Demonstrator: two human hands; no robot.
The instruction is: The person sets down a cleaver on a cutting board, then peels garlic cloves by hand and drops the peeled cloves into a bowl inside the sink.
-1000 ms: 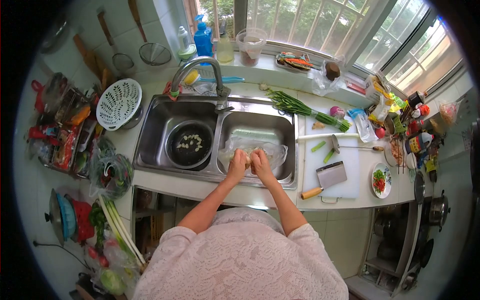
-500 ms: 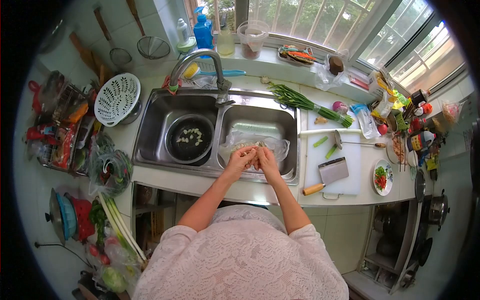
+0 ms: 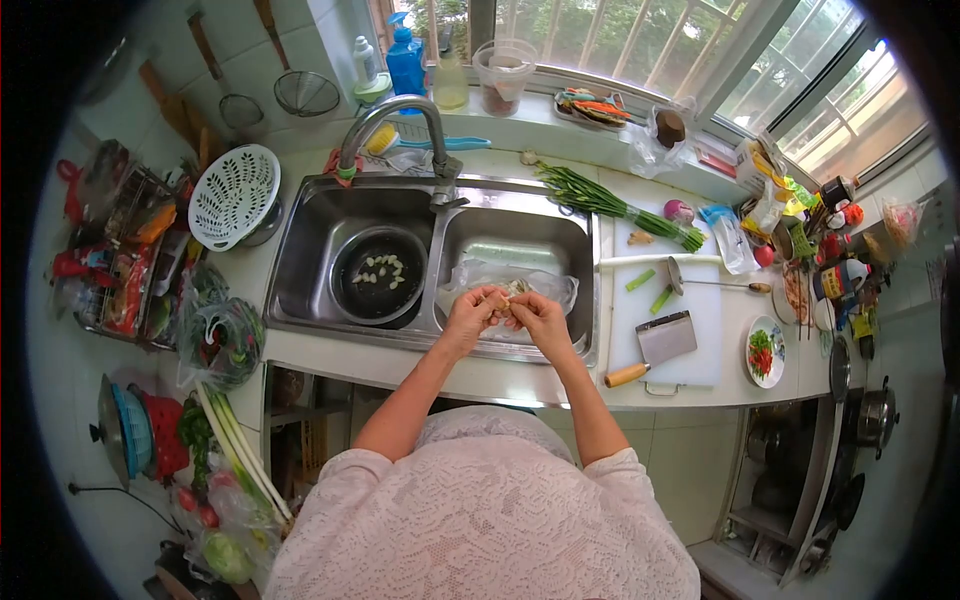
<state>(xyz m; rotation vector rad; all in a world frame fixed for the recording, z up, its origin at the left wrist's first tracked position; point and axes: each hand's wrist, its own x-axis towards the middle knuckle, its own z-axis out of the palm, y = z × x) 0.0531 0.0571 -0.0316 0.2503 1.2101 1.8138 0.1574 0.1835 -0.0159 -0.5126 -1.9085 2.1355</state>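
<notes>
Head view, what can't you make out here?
All in the head view:
Anything pinched between the left hand and right hand: too small, partly screened by both.
What lies in or on the plastic bag: partly covered by hands.
Lettering on the dark bottle: too small.

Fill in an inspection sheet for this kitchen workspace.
Surface: white countertop around double sink.
Job's things: pale pieces in round bowl, left basin; plastic bag, right basin.
Clutter: cleaver on cutting board; plate of chopped pieces beside board.
Hands: left hand and right hand close together by plastic bag; anything pinched too small to identify.
Cables: thin dark cord-like thing, lower left; cannot tell what.
Surroundings: barred window ahead; white colander left of sink.
</notes>
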